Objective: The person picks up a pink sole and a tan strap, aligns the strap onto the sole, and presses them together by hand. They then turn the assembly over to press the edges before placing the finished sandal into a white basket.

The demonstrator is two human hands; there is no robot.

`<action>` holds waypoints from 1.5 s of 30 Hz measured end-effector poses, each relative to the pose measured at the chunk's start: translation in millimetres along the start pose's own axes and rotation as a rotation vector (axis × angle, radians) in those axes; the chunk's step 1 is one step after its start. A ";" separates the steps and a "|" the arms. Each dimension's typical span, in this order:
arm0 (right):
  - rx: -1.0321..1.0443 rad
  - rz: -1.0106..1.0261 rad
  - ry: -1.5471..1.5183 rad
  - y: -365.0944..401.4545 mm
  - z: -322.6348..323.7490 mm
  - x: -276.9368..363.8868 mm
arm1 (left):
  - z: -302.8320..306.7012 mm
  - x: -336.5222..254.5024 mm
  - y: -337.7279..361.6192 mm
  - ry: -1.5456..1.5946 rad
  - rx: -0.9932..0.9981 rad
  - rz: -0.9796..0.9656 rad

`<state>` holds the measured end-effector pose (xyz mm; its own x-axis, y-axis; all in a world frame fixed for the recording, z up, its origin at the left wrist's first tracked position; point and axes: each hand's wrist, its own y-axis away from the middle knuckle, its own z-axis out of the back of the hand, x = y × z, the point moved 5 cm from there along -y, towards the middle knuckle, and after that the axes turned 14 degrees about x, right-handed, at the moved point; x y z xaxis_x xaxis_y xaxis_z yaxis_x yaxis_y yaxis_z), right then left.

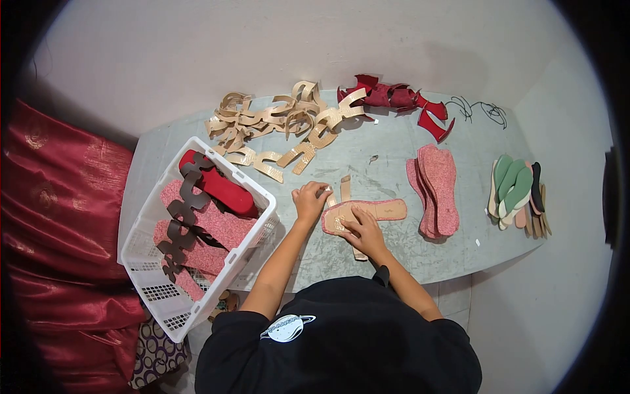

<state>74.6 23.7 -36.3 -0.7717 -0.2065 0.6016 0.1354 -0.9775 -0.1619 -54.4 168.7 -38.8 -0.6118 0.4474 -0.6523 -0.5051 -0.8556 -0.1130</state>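
Observation:
A sandal sole (387, 210) lies bottom up on the table in front of me, tan in the middle with a pink speckled edge. Gold strap ends (346, 189) stick out beyond its far side, and another strap end (359, 255) shows on the near side. At the sole's left end, my left hand (310, 201) is closed, its fingertips pinching a strap end beside the edge. My right hand (365, 233) rests on the sole with fingers spread, pressing on its underside near the left half. The palm side of both hands is hidden.
A white basket (244, 253) at left holds pink soles and dark brown straps. Gold straps (298, 121) and red straps (394, 96) lie along the back. Pink soles (438, 190) are stacked right of me; green, white and black soles (514, 184) lie farther right.

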 end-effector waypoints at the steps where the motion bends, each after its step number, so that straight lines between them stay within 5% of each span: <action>1: -0.001 -0.001 0.000 0.1 0.3 0.5 | -1.3 0.6 -0.5 0.000 0.001 -0.001; 7: 0.000 -0.005 0.011 0.5 1.1 0.8 | -5.7 2.6 0.1 -0.060 -0.045 -0.056; 16: 0.015 -0.010 0.003 0.5 0.3 0.3 | 11.6 37.3 1.4 0.134 -0.210 0.330; 20: 0.006 -0.007 0.003 0.0 1.2 0.8 | 15.2 23.3 7.0 -0.067 -0.364 0.243; 25: 0.008 -0.014 0.010 -0.6 1.1 1.7 | -2.2 5.9 7.7 -0.030 0.028 0.084; 29: -0.004 -0.023 0.035 -0.2 1.2 4.1 | -1.3 6.1 5.5 0.009 0.116 0.078; 31: -0.007 -0.017 0.049 -0.2 -0.1 4.0 | -10.6 13.1 3.7 0.399 0.265 0.080; 34: -0.013 -0.022 0.070 -0.6 -1.6 4.5 | -5.4 1.7 10.5 0.264 0.185 -0.167; 45: -0.014 -0.044 0.090 -1.0 -1.8 4.5 | -7.4 -10.2 29.6 0.307 0.246 -0.173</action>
<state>69.8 23.9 -34.8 -0.8294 -0.1579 0.5358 0.0919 -0.9847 -0.1481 -58.7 136.8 -41.1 -0.3140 0.4489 -0.8366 -0.7374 -0.6703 -0.0829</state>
